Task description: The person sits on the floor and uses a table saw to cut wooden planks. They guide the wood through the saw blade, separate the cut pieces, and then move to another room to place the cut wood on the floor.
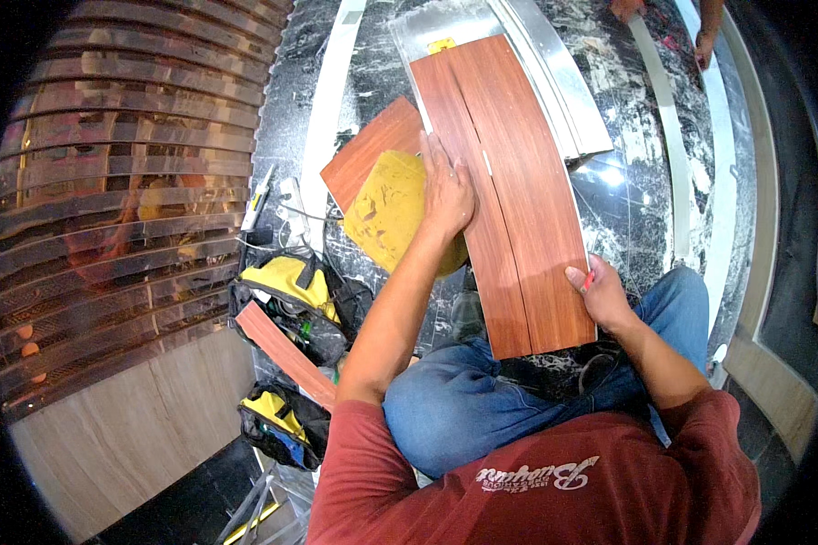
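Note:
Two reddish-brown wood-grain planks point(545, 209) lie side by side in front of me, a thin dark seam running lengthwise between them. Across the left edge rests my left hand point(447, 193), open, its fingers stretched out toward the far end. My right hand point(602, 292) grips the right edge near the close end, thumb on top and the other fingers mostly hidden. A small red stick-like thing point(590, 279) shows between its thumb and fingers; its kind is unclear. Beside my left hand are a scuffed yellow object point(382, 213) and a shorter reddish-brown plank piece point(370, 150).
A silvery metal sheet point(418, 32) and white strips point(583, 118) lie beyond the planks. Two black-and-yellow tool bags point(291, 277) and a narrow plank offcut point(282, 350) sit left. A utility knife point(257, 202) lies by the slatted shutter point(145, 173). Another person's hand point(703, 50) appears far right.

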Tool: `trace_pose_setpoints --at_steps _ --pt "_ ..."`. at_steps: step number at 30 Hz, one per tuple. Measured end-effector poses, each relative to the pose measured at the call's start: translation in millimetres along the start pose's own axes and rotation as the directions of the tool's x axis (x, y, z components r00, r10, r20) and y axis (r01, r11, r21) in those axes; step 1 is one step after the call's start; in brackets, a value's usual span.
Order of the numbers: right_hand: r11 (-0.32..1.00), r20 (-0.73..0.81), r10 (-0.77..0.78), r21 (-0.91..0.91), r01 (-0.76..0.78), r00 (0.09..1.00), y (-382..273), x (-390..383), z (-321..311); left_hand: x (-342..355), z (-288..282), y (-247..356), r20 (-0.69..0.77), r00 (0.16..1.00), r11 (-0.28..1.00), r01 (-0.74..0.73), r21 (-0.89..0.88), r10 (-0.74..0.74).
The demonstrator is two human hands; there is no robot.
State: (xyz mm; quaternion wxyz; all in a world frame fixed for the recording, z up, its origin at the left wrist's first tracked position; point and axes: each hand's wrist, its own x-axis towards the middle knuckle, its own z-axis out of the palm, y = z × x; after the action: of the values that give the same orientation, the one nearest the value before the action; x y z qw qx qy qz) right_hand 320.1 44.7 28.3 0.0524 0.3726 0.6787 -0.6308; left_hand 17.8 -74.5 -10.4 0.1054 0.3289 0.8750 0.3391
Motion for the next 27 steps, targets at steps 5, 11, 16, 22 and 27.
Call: trace_pose_setpoints --at_steps 5,11,16,22,27 --pt "0.999 -0.015 -0.046 -0.011 0.046 0.999 14.8 -3.2 2.5 -6.5 1.0 1.9 0.018 1.000 1.000 0.026 -0.011 -0.026" --pt "0.995 0.001 -0.021 0.093 0.020 1.000 14.4 -10.5 4.9 -13.2 -1.7 5.4 0.011 0.999 0.998 0.035 -0.056 -0.035" --pt "0.984 -0.004 -0.026 0.175 0.027 1.000 16.5 -14.7 8.3 -17.2 -6.3 6.0 0.035 0.999 0.999 0.030 -0.026 -0.029" --pt "0.982 0.008 0.019 0.189 -0.020 1.000 29.2 -15.3 9.4 -20.1 -17.4 14.0 0.086 0.995 0.998 0.057 0.019 -0.058" --pt "0.987 -0.028 -0.035 0.158 0.039 0.999 29.8 -17.7 12.2 -23.8 -30.0 24.4 0.167 0.969 0.982 0.168 0.087 -0.181"
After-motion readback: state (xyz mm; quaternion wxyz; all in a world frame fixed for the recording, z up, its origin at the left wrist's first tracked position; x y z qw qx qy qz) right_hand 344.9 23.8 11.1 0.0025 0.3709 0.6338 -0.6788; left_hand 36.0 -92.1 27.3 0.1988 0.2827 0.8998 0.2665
